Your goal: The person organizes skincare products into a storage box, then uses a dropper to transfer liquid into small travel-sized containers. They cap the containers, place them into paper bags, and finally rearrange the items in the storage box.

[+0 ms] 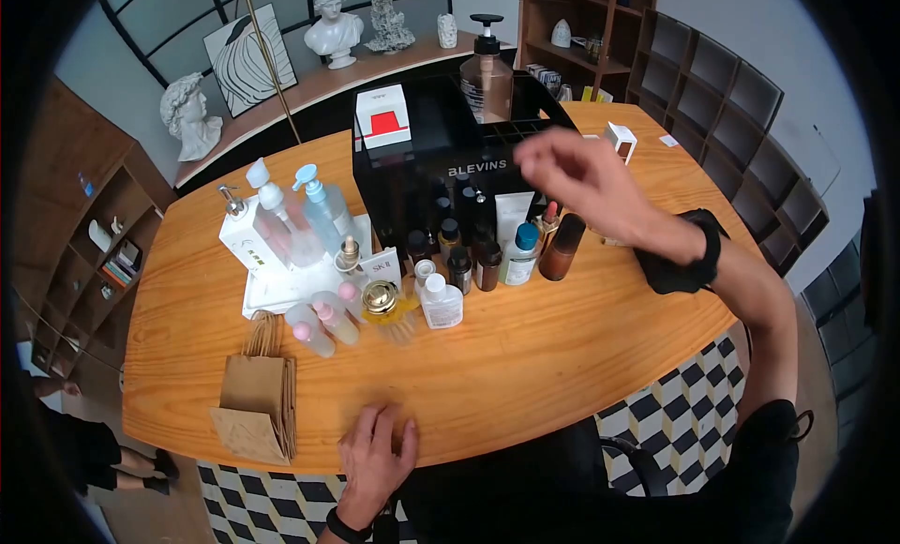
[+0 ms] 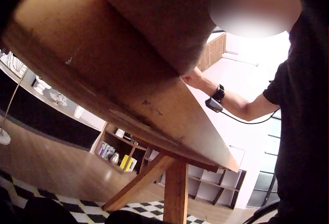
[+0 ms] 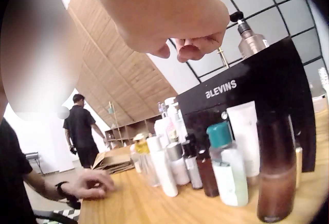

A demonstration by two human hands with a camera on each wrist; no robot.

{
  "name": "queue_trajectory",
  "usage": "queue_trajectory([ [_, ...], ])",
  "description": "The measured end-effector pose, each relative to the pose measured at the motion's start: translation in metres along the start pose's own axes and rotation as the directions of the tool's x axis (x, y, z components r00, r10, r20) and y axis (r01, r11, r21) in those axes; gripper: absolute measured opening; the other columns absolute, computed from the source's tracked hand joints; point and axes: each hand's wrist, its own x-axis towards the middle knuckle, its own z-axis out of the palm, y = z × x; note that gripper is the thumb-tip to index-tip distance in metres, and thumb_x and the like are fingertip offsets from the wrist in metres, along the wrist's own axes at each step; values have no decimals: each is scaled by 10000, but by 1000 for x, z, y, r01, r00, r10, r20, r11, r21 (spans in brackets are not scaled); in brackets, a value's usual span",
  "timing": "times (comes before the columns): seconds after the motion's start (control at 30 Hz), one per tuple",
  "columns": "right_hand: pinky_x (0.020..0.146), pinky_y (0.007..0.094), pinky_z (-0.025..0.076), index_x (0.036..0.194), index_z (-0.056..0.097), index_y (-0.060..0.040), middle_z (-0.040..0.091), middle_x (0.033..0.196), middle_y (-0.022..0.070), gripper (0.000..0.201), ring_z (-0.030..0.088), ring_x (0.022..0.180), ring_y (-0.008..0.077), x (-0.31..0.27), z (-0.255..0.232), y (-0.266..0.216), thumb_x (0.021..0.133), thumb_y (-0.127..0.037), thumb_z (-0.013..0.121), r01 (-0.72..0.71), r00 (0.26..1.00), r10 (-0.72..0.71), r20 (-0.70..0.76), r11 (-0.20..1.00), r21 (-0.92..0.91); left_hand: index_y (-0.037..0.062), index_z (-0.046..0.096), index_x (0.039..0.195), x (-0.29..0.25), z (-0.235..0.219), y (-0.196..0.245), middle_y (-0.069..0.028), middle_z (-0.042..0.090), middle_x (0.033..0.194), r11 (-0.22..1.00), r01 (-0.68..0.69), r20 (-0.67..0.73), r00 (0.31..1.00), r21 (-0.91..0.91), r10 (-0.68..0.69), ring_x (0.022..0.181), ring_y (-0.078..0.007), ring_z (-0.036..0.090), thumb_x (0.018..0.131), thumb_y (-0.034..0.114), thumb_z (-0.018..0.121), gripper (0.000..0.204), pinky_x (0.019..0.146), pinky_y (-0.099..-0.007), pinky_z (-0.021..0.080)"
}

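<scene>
My left hand [image 1: 377,455] rests on the table's front edge, fingers relaxed, beside several brown paper bags [image 1: 255,405]. My right hand [image 1: 586,183] is raised in front of the black BLEVINS box [image 1: 412,159], its fingers loosely bent and slightly blurred. Nothing shows between thumb and fingers in the right wrist view. Below that hand stand a dark brown bottle [image 1: 562,249], a teal-capped bottle [image 3: 226,167] and a white tube [image 3: 244,136]. Several small dark bottles [image 1: 459,267] line the box's front. A clear, white-capped bottle [image 1: 441,303] is nearer the left hand.
At the left, pump bottles [image 1: 326,216] stand on a white tray [image 1: 272,295], with pink-capped bottles [image 1: 336,324] in front. A large pump bottle [image 1: 487,84] and a white-and-red carton [image 1: 382,117] top the box. A black pouch [image 1: 670,263] lies by the right forearm. Another person [image 3: 82,131] stands behind.
</scene>
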Motion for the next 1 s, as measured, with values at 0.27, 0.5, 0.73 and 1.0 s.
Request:
queue_trajectory([
  [0.27, 665, 437, 546, 1199, 705, -6, 735, 948, 189, 402, 699, 779, 318, -95, 18, -10, 1027, -368, 693, 245, 630, -28, 776, 955, -165, 26, 713, 1070, 1, 0, 2, -133, 678, 1056, 999, -9, -4, 1000, 41, 9, 763, -338, 702, 863, 123, 807, 247, 647, -426, 572],
  [0.5, 863, 479, 581, 1336, 608, 40, 704, 1184, 234, 588, 699, 1031, 415, -105, 18, -10, 1052, -474, 641, 199, 347, 41, 937, 973, -116, 30, 714, 1080, 1, 0, 2, -139, 673, 1050, 999, 14, 20, 1000, 34, -15, 762, -342, 701, 863, 124, 804, 252, 656, -426, 573],
  [0.73, 829, 474, 590, 1277, 637, 42, 719, 1152, 236, 496, 718, 1021, 382, -91, 13, -28, 1031, -385, 681, 185, 363, 306, 880, 902, -390, 27, 709, 1081, 1, 5, -1, -143, 674, 1051, 999, -37, -12, 999, 14, 37, 764, -347, 702, 859, 119, 803, 258, 648, -431, 572],
  [1.0, 797, 455, 587, 1161, 728, -48, 709, 1004, 150, 281, 729, 923, 353, -45, -19, 19, 935, -207, 777, -22, 991, 106, 79, 720, -694, 4, 703, 1091, -2, 4, -4, -177, 681, 1080, 999, -24, -5, 1000, 21, 24, 799, -380, 701, 857, 84, 788, 261, 669, -437, 577],
])
